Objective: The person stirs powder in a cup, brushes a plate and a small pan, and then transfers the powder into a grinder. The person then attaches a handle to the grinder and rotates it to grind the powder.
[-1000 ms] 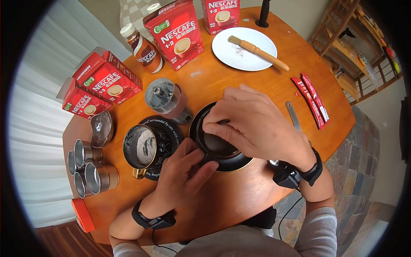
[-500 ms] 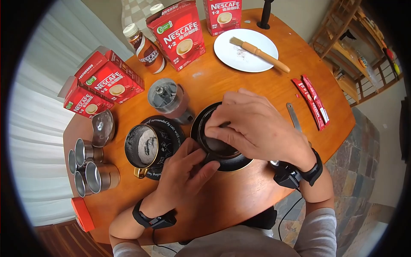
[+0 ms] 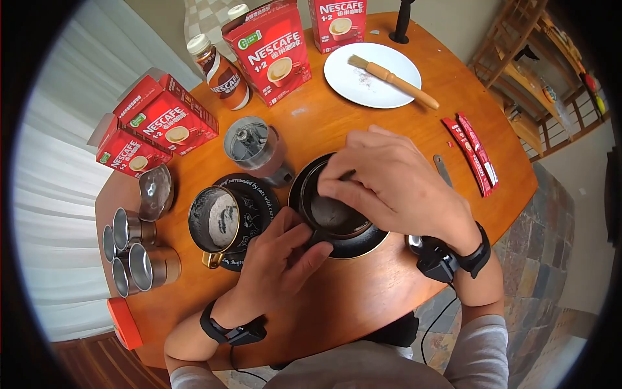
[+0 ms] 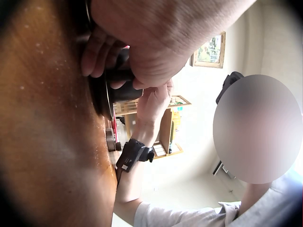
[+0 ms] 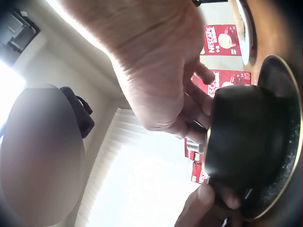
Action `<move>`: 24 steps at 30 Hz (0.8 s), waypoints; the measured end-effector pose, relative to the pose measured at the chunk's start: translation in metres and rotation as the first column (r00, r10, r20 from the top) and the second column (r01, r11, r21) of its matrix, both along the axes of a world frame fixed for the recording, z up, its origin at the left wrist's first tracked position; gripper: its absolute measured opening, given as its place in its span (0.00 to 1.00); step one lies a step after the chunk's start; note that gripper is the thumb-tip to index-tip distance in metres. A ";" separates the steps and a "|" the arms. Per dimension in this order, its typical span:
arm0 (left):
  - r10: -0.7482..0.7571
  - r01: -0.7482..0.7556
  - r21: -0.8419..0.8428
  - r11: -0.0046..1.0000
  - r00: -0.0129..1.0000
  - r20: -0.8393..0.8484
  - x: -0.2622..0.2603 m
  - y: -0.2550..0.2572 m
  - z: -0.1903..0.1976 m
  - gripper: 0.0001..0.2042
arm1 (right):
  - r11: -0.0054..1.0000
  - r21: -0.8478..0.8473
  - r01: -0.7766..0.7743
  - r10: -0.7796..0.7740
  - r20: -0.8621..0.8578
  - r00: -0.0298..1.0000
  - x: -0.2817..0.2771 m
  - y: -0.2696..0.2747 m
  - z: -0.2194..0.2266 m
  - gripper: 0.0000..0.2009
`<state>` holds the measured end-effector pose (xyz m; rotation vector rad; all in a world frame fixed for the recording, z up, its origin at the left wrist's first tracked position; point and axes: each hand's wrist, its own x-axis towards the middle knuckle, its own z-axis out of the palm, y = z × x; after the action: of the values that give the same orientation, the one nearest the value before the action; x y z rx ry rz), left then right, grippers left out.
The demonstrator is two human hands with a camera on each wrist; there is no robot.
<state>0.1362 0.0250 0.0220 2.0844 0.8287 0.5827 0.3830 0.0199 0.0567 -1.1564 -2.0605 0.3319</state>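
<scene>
A black cup (image 3: 334, 214) with a gold-edged black saucer (image 3: 363, 249) under it stands in the middle of the head view, dark liquid inside. At its near side my left hand (image 3: 275, 266) grips the cup's handle (image 4: 119, 75) between thumb and fingers. My right hand (image 3: 398, 185) is over the rim, fingertips pinching a slim utensil (image 5: 199, 124) that dips into the cup; its lower end is hidden. To the left, a second black cup (image 3: 197, 223) with a gold handle contains pale powder (image 3: 223, 220) and sits on a black saucer with white lettering (image 3: 262, 194).
Behind the cups stands a metal grinder (image 3: 253, 146). Several metal cups (image 3: 152, 266) and a glass bowl (image 3: 155, 191) are at left. Red Nescafe boxes (image 3: 275, 58) and a bottle (image 3: 223, 78) line the back. A brush (image 3: 392, 81) lies on a white plate (image 3: 343, 84); red sachets (image 3: 476, 155) lie at right.
My right hand has shifted slightly to the right over the cup with the slim utensil, baring more of the dark liquid. My left hand stays on the handle.
</scene>
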 end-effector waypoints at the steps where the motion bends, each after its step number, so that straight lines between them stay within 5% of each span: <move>1: -0.001 0.001 -0.001 1.000 1.000 0.003 0.000 0.000 0.000 0.14 | 1.000 0.013 0.012 -0.012 -0.004 1.000 -0.001 0.000 -0.001 0.05; 9: -0.012 0.012 0.016 1.000 1.000 -0.008 0.000 0.001 0.000 0.14 | 0.995 0.085 0.043 -0.041 -0.020 0.999 -0.004 0.003 -0.004 0.05; 18: -0.009 0.009 0.018 1.000 1.000 0.000 0.000 0.000 -0.001 0.14 | 1.000 0.006 0.025 -0.024 -0.063 0.998 -0.006 0.003 -0.005 0.09; 21: -0.011 0.011 0.021 1.000 1.000 -0.005 -0.001 0.000 -0.001 0.14 | 0.991 -0.134 -0.013 0.015 0.011 1.000 -0.002 -0.001 0.006 0.09; 24: -0.009 0.009 0.019 1.000 1.000 -0.003 -0.001 0.000 0.000 0.13 | 0.999 -0.045 0.016 -0.017 -0.025 1.000 -0.005 0.000 0.000 0.09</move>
<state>0.1356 0.0247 0.0216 2.1062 0.8186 0.5849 0.3776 0.0199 0.0564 -1.1895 -2.0293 0.3850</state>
